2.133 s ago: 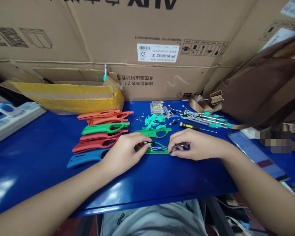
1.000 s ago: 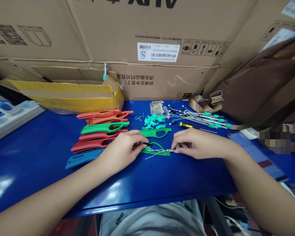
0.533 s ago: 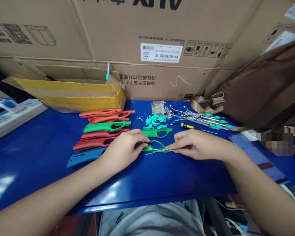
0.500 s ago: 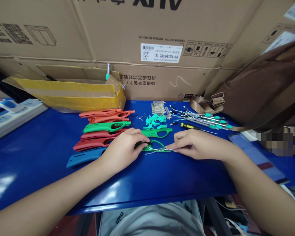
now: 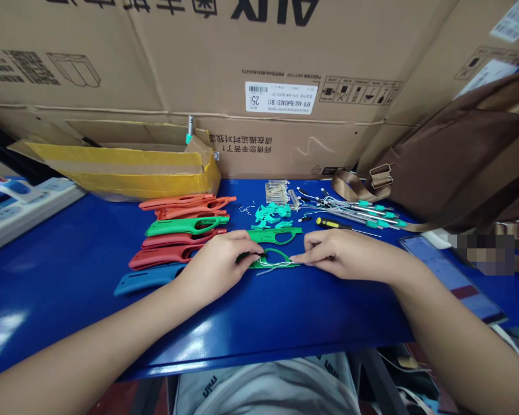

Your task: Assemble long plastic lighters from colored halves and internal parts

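Observation:
My left hand (image 5: 229, 253) is closed in a pinch over the left part of a green lighter casing half (image 5: 279, 251). A small black part (image 5: 262, 254) with a thin white wire (image 5: 281, 264) shows at its fingertips. The right end of that casing lies at the fingertips of my right hand (image 5: 341, 251), which are pinched together where the wire ends; exactly what they grip is partly hidden. Along the casing's near edge, a thin clear tube (image 5: 267, 271) sticks out. Just behind lies a second green casing half (image 5: 281, 235).
Red, green and blue casings (image 5: 149, 279) lie to the left. Behind my hands are teal plastic pieces (image 5: 270, 215), clear parts (image 5: 277, 191), metal rods with wires (image 5: 363, 212) and a yellow-black screwdriver (image 5: 331, 223). A phone (image 5: 450, 276) lies right; a yellow-edged box (image 5: 155, 167) stands back left.
The view has shifted slightly. Both hands stay almost in place; the metal piece seen earlier at my right fingertips is now hard to see, and the clear tube has tilted a little.

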`<state>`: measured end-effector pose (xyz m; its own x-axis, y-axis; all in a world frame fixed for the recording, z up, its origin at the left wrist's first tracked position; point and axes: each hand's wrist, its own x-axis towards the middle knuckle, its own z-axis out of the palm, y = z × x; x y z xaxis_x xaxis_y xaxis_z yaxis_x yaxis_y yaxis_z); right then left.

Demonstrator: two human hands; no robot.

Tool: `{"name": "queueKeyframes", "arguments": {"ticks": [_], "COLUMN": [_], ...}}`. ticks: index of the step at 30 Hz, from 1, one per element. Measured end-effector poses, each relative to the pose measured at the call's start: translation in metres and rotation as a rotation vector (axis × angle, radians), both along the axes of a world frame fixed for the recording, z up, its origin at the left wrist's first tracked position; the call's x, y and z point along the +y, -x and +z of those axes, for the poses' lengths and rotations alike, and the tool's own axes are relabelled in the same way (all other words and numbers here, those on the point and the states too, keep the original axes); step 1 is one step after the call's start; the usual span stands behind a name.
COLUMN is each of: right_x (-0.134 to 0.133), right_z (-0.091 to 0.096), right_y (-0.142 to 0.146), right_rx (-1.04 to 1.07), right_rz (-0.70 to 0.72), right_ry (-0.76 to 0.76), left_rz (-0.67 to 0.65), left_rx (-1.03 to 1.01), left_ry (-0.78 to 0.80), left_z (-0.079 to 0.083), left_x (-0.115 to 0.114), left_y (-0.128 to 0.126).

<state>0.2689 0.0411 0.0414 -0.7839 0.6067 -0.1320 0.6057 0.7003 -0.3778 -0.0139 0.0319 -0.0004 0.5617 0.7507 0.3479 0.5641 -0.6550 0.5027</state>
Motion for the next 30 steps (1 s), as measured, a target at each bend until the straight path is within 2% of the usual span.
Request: {"name": "queueKeyframes", "arguments": {"ticks": [8, 12, 17, 20, 30], "right_x": [-0.002, -0.001, 0.002, 0.006, 0.013], "right_z": [0.002, -0.002, -0.012, -0.016, -0.022], "right_y": [0.003, 0.005, 0.010, 0.012, 0.013], "right_rx": [0.037, 0.063, 0.225, 0.274, 0.238], "right_rz": [0.001, 0.003, -0.110, -0.208, -0.375], "right_ry": [0.029, -0.042, -0.071, 0.008, 0.363], "left_rz": [-0.004, -0.012, -0.020, -0.024, -0.057], "left_rx": [0.003, 0.006, 0.011, 0.006, -0.001], "left_ry": [-0.005, -0.012, -0.023, -0.018, -0.019], "left_z": [-0.001, 0.000, -0.001, -0.002, -0.007], "left_x": [-0.001, -0.001, -0.003, -0.006, -0.008], "left_y": [0.000, 0.000, -0.002, -0.004, -0.006]}}
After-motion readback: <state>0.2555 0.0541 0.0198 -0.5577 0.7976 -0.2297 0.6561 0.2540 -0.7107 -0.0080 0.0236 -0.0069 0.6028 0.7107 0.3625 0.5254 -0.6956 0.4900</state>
